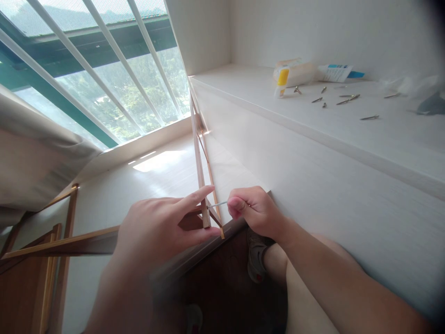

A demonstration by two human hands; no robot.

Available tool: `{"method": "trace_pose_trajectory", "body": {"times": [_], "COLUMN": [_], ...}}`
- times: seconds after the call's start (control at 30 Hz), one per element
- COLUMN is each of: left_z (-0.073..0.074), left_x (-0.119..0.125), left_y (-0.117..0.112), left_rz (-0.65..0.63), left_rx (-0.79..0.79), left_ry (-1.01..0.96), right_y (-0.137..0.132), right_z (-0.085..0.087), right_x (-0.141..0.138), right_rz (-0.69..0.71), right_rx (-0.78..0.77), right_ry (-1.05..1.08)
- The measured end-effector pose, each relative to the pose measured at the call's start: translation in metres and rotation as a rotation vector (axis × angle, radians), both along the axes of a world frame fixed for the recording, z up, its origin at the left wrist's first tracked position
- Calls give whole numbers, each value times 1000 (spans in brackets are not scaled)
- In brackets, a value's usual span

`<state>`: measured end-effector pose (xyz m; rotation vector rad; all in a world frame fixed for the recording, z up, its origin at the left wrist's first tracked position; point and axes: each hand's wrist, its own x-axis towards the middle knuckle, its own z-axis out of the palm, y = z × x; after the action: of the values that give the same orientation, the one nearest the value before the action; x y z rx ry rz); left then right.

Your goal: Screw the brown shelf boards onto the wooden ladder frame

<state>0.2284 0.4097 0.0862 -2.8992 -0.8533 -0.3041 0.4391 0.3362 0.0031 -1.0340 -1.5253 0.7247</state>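
My left hand (156, 220) is wrapped around the near end of a slim brown wooden frame (200, 176), thumb and forefinger on opposite sides of the bar. A thin metal hex key (218, 204) sticks out of my closed right hand (255, 208); its other end is hidden in the fist. The key's tip meets the side of the wooden bar at a small dark hole, just beyond my left fingers. The frame runs away from me toward the window, beside the white panel.
Several metal bolts (347, 99) lie scattered on the white ledge (243, 86) at right, with a yellow-capped glue bottle (282, 82), a white tube (334, 72) and plastic bags. More wooden framework (66, 236) stands at left below a curtain (38, 157). A barred window (114, 69) is ahead.
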Motion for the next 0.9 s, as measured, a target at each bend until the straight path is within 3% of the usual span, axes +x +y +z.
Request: {"method": "trace_pose_trajectory", "body": {"times": [0.33, 0.57, 0.9], "left_z": [-2, -1, -1], "left_x": [-1, 1, 1], "left_y": [2, -1, -1], "left_rz": [-3, 15, 9], "left_rx": [-7, 0, 7], "left_ry": [2, -13, -15], "right_y": [-8, -6, -2], "right_z": [7, 6, 3], "right_x": [-9, -3, 2], "right_rz": [81, -18, -8], "right_rx": [-194, -45, 97], "right_ry": [194, 135, -48]}}
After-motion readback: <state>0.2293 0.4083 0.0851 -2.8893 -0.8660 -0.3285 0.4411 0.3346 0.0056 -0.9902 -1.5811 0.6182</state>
